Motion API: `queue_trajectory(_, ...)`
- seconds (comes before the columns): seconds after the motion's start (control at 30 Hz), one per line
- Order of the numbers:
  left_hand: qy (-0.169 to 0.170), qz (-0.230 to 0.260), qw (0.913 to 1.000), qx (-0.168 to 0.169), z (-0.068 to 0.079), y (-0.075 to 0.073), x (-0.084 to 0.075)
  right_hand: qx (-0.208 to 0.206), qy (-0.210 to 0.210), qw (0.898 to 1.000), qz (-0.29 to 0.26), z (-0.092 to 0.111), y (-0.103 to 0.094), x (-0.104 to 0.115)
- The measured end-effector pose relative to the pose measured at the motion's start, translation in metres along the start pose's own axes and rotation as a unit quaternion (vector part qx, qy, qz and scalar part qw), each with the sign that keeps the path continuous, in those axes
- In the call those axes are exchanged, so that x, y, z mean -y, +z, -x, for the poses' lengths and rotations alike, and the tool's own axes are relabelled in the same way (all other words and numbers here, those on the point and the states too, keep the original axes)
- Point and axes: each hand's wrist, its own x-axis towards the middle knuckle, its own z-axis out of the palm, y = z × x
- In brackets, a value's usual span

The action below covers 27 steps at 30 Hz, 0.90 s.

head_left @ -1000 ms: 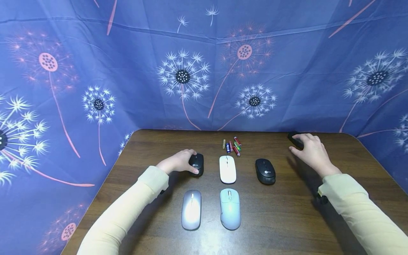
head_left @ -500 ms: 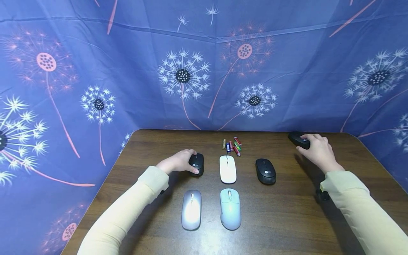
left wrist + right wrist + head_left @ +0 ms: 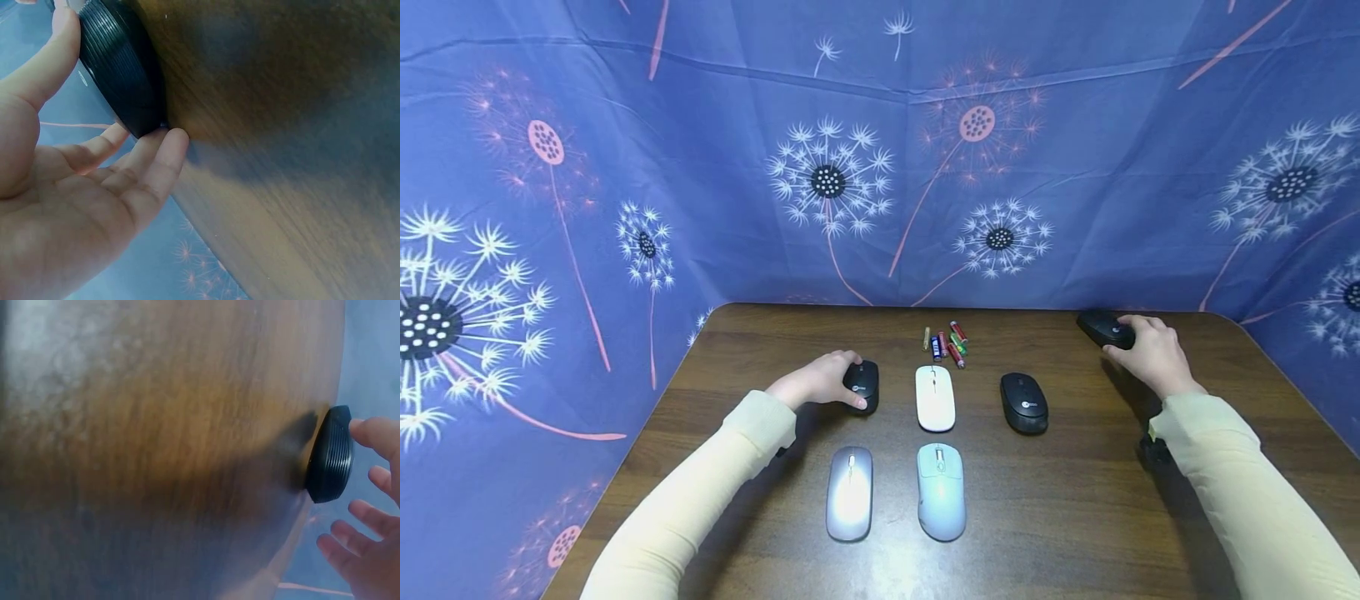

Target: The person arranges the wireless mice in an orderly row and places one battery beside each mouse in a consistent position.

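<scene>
In the head view my left hand [image 3: 823, 381] grips a black computer mouse [image 3: 867, 377] at centre left, thumb at its near end and fingertips at its far end. The left wrist view shows this mouse [image 3: 119, 65] from its ribbed side, between thumb and fingers. At the back right, my right hand [image 3: 1156, 357] is at the near end of another black mouse [image 3: 1101, 327], which lies slanted by the table's far edge. In the right wrist view the thumb [image 3: 372, 434] is right at that mouse [image 3: 331, 456], while the other fingers are spread apart from it.
A third black mouse [image 3: 1024, 402] and a white mouse [image 3: 935, 400] lie between the hands on the wooden table [image 3: 1075, 517]. Nearer are a silver-grey mouse [image 3: 850, 493] and a light blue one [image 3: 942, 493]. Several small batteries [image 3: 945, 343] lie behind. A blue flowered cloth [image 3: 880, 167] hangs beyond.
My right hand has drawn back to the right, uncovering more of the black mouse at the back right. The left hand and its mouse have stayed in place.
</scene>
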Motion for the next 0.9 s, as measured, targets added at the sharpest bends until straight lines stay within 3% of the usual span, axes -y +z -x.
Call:
queue_trajectory(0.27, -0.008, 0.003, 1.0, 0.001, 0.003, 0.001, -0.001, 0.019, 0.013, 1.0, -0.021, -0.005, 0.003, -0.006)
queue_trajectory(0.53, -0.005, -0.001, 1.0, -0.004, 0.003, 0.001, 0.0, -0.001, -0.008, 1.0, -0.025, -0.014, 0.009, -0.005)
queue_trajectory(0.9, 0.0, -0.004, 1.0, -0.006, 0.002, 0.004, -0.001, 0.003, 0.005, 1.0, -0.012, -0.02, 0.017, -0.008)
